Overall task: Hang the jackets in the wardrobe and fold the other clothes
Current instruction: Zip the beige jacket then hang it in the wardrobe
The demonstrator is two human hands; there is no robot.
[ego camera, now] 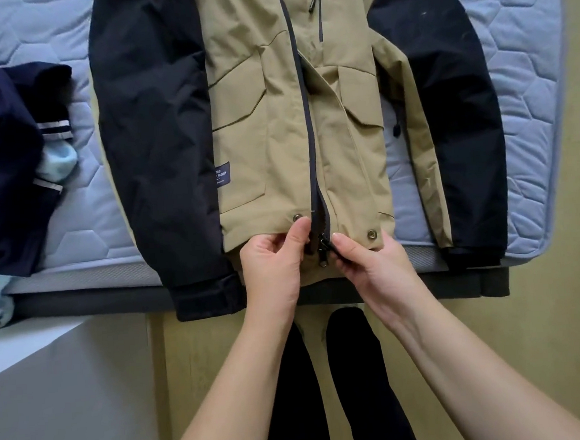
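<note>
A tan jacket with dark navy sleeves lies face up on the bed, its hem hanging over the near edge. The front zip runs down its middle and is parted at the bottom. My left hand pinches the left side of the hem beside the zip. My right hand grips the right side of the hem at the zip's foot, with the dark zip slider between the two hands. Each hem side carries a metal snap.
A quilted blue mattress lies under the jacket. A heap of navy clothes with a light blue sock sits at the left. A white cabinet top stands low left. My dark-socked feet are on the yellow floor.
</note>
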